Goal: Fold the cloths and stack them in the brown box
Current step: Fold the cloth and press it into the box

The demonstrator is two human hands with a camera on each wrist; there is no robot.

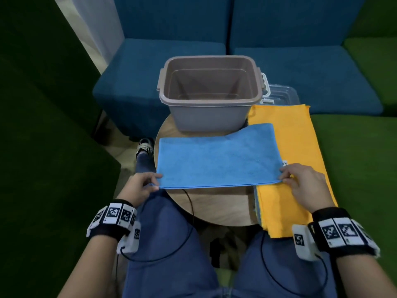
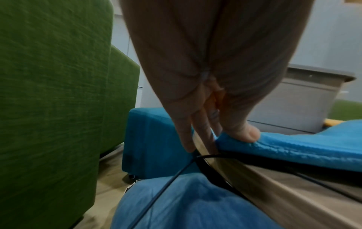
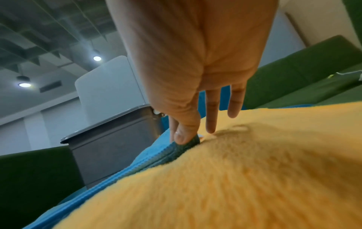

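Both hands pinch the near corners of the blue cloth (image 1: 217, 155): the left hand (image 1: 140, 187) holds the near left corner between thumb and fingers, and the right hand (image 1: 305, 186) holds the near right corner the same way. From the left wrist, the thumb (image 2: 243, 133) presses on top of the cloth's edge while the other fingers run down beside the rim of the table (image 1: 214, 207). From the right wrist, the thumb and forefinger nip the blue corner where it overlaps the yellow cloth (image 1: 287, 160), with the remaining fingers (image 3: 211, 114) straight and spread above the yellow surface. The blue cloth lies flat across the round wooden table, already doubled, as two layers show along its near edge, and its right end rests on the yellow pile. That pile lies to the right of the table, reaching from beside the box to the person's right knee; blue edges of other cloths show under its near left side. Behind the blue cloth stands the brown box (image 1: 211, 93), open and with nothing in it, touching the cloth's far edge. A clear lid (image 1: 283, 95) lies just right of the box, behind the yellow cloth. Blue seats (image 1: 300, 67) stand beyond the table, and green seats (image 1: 43, 125) flank it on both sides.
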